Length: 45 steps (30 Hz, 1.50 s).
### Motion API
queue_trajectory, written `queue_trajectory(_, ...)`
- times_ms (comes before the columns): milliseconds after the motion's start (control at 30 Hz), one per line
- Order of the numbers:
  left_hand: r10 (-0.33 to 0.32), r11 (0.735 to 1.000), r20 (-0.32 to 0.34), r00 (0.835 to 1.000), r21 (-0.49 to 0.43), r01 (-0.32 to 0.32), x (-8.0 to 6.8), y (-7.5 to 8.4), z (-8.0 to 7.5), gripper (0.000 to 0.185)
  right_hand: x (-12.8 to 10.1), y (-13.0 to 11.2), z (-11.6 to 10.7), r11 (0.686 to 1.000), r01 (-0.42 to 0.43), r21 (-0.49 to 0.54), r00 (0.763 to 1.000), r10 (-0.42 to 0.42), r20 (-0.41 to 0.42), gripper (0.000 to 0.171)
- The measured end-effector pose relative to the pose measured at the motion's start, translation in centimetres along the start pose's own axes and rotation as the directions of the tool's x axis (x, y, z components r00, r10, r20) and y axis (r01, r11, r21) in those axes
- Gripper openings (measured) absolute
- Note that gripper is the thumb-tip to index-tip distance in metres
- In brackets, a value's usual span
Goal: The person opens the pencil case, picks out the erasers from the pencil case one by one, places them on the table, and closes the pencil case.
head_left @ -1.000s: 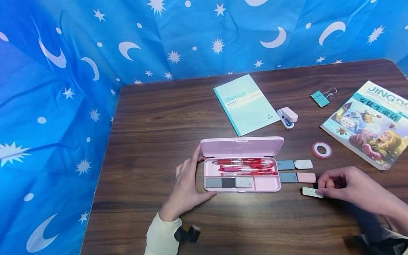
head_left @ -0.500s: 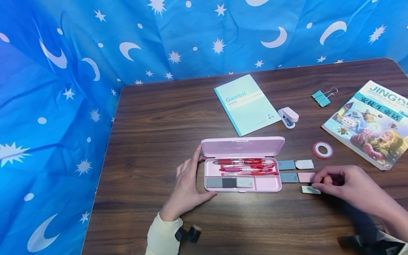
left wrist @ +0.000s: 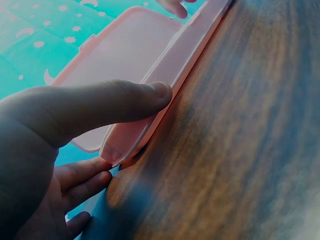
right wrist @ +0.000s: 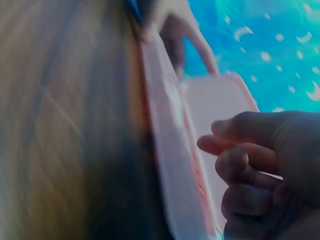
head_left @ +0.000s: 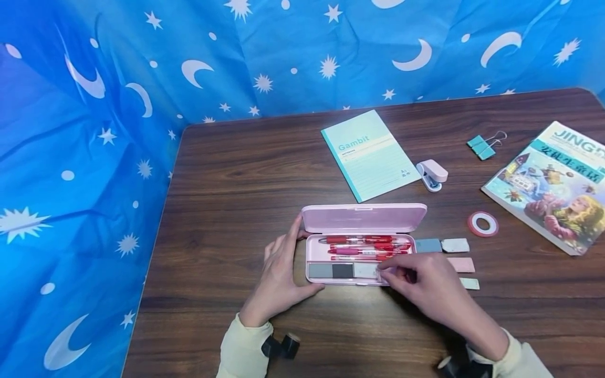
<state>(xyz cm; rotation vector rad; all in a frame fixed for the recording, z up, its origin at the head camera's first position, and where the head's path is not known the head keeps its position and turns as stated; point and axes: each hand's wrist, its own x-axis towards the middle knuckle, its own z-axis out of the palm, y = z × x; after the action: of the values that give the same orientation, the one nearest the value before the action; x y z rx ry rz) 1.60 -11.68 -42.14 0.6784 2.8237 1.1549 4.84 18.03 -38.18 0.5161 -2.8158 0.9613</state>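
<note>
From the head view, a notebook (head_left: pixel 369 155), stapler (head_left: pixel 432 175) and tape roll (head_left: pixel 483 224) lie beyond the open pink case (head_left: pixel 361 247) mid-table. The right hand (head_left: pixel 422 284) covers its front right compartment — fingers curled, contents hidden. Left wrist view: the left hand (left wrist: pixel 65 150) braces the case's end, thumb straight. Right wrist view — blurred, so I cannot tell what the fingers pinch.

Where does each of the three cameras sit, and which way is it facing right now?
Head: above, facing forward and down at the table; both hands and sleeves show.
Left wrist: low by the left hand, facing along the pink case.
Right wrist: low by the right hand, facing along the case; blurred.
All three share the case.
</note>
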Motion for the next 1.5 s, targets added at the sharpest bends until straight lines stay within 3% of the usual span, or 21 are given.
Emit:
queue_trajectory(200,0.002,1.000,0.004,1.000,-0.007,-0.002,0.0,0.1,0.0,0.140,0.0,-0.4,1.4,0.994,0.025,-0.107,0.997,-0.032,-0.064,0.013)
queue_trajectory(600,0.002,1.000,-0.005,1.000,-0.006,-0.002,-0.1,0.0,-0.1,0.139,0.1,-0.4,1.7,0.994,0.026,-0.107,0.997,-0.033,-0.064,0.013)
queue_trajectory(867,0.004,1.000,-0.008,1.000,-0.003,-0.004,0.0,0.0,0.0,0.140,0.0,-1.5,1.7,0.945,0.073,-0.319,0.997,-0.079,-0.007,0.015)
queue_trajectory(1133,-0.023,1.000,0.006,1.000,-0.005,0.023,-0.1,0.1,0.0,0.139,0.8,-1.6,1.3,0.973,-0.043,-0.229,0.994,0.065,0.090,0.014)
queue_trajectory(1500,-0.019,1.000,0.003,1.000,-0.009,0.019,-0.1,0.1,0.0,0.138,0.9,-1.6,1.1,0.953,0.033,-0.303,0.990,0.011,0.143,0.013)
